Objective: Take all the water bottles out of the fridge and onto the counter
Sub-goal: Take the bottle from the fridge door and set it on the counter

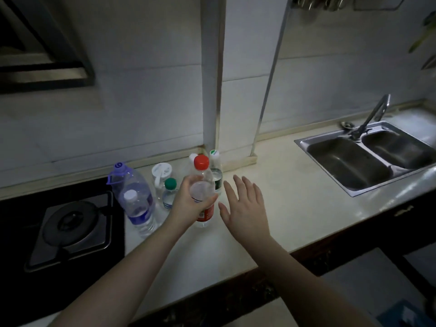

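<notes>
The left hand (188, 199) grips the red-capped water bottle (203, 197) on the counter (295, 197), just right of the other bottles; right hand (243, 204) hovers spread. Let go only once it stands square.

Both forearms are bare from wrist to elbow, with no sleeve showing. The left hand (188, 199) and right hand (243, 206) are ungloved, without rings or watch.

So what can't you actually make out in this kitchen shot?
- Fridge: outside the head view, so bottles left inside are unknown.
- Red-capped bottle: the left hand covers most of its label.
- White-capped bottle behind it: only the cap shows.
- Label print: too dim and small.
- Right hand: open, holds nothing.
</notes>
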Demonstrator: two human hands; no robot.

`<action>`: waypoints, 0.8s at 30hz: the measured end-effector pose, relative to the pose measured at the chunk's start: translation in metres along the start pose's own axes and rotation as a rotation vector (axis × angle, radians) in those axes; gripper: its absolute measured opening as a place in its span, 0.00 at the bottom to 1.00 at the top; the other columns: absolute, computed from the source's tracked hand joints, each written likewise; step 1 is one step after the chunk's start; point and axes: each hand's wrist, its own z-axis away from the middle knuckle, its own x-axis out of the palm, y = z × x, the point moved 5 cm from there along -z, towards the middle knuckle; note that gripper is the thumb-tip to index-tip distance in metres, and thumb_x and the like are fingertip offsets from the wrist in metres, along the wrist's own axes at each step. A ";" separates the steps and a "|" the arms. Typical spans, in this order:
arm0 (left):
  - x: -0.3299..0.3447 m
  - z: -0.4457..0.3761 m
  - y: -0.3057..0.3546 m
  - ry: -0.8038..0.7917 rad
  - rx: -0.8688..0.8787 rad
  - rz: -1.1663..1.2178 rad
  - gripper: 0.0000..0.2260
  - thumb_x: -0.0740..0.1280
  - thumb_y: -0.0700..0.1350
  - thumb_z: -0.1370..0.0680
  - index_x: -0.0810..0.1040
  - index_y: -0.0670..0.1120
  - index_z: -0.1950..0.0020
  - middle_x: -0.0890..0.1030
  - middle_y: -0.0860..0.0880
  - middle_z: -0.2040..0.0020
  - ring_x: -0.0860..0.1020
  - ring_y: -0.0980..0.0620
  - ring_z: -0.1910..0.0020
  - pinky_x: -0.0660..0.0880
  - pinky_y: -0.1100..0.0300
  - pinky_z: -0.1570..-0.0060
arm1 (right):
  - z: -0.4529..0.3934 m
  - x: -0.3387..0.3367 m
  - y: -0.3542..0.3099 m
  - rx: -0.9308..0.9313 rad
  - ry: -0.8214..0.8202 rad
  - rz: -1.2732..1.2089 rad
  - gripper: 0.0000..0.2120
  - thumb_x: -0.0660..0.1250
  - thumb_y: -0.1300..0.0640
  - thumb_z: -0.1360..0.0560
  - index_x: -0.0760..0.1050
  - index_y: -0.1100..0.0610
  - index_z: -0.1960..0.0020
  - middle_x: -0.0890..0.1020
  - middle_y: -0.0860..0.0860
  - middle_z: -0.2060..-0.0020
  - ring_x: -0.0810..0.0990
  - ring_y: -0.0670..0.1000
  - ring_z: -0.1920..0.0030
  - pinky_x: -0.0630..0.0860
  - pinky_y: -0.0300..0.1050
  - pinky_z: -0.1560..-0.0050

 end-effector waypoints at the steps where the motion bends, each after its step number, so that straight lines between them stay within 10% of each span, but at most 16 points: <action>1: 0.007 -0.005 -0.003 0.025 -0.010 -0.011 0.26 0.77 0.49 0.30 0.70 0.53 0.36 0.74 0.60 0.41 0.72 0.55 0.37 0.71 0.57 0.41 | -0.004 0.007 0.005 -0.001 -0.017 -0.004 0.27 0.54 0.44 0.23 0.71 0.57 0.30 0.73 0.59 0.31 0.69 0.60 0.29 0.65 0.60 0.30; 6: 0.035 -0.025 -0.024 0.112 -0.093 -0.090 0.28 0.77 0.56 0.33 0.71 0.56 0.37 0.76 0.56 0.40 0.74 0.52 0.39 0.76 0.52 0.42 | -0.019 0.038 0.026 -0.049 -0.106 -0.024 0.29 0.49 0.41 0.21 0.67 0.55 0.27 0.70 0.57 0.28 0.67 0.59 0.28 0.62 0.58 0.28; 13: 0.068 -0.045 -0.038 0.172 -0.133 -0.090 0.28 0.78 0.42 0.30 0.73 0.48 0.33 0.77 0.51 0.37 0.74 0.59 0.50 0.69 0.80 0.68 | -0.029 0.065 0.050 -0.073 -0.148 -0.051 0.29 0.49 0.41 0.21 0.66 0.55 0.26 0.70 0.58 0.28 0.68 0.60 0.28 0.63 0.58 0.29; 24: 0.080 -0.061 -0.071 0.160 -0.245 -0.161 0.27 0.79 0.45 0.31 0.73 0.54 0.36 0.77 0.57 0.44 0.74 0.56 0.46 0.72 0.69 0.52 | -0.033 0.084 0.057 -0.110 -0.124 -0.112 0.27 0.61 0.44 0.22 0.64 0.55 0.26 0.71 0.56 0.29 0.68 0.59 0.28 0.67 0.59 0.30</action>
